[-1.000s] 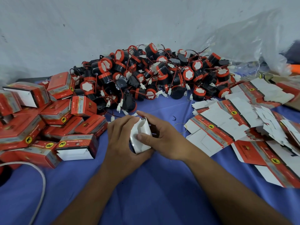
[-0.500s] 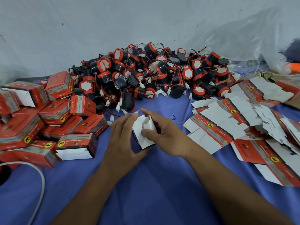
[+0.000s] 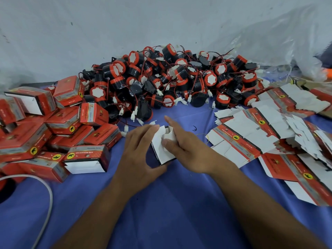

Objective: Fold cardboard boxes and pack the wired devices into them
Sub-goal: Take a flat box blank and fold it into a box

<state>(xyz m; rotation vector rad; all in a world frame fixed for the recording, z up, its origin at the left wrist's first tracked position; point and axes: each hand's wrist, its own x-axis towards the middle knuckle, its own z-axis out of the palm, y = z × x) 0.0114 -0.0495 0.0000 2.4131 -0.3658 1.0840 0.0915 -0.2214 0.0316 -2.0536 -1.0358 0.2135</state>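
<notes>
A small cardboard box (image 3: 161, 146), white inside showing, stands between my hands on the blue cloth at the middle. My left hand (image 3: 140, 151) grips its left side, fingers curled round it. My right hand (image 3: 186, 150) holds the right side, thumb pressing a white flap inward, index finger stretched out over the top. A big heap of black-and-red wired devices (image 3: 170, 83) lies behind. Flat unfolded box blanks (image 3: 251, 133) are spread at the right. Folded red boxes (image 3: 62, 123) are piled at the left.
A white cable (image 3: 45, 200) curves over the blue cloth (image 3: 161, 212) at the lower left, beside a dark round object at the left edge. Crumpled clear plastic (image 3: 280, 38) lies at the back right against the pale wall.
My hands have turned the box slightly and worked the end flaps; my right thumb has shifted onto the flap, and the index finger is now extended over the top.
</notes>
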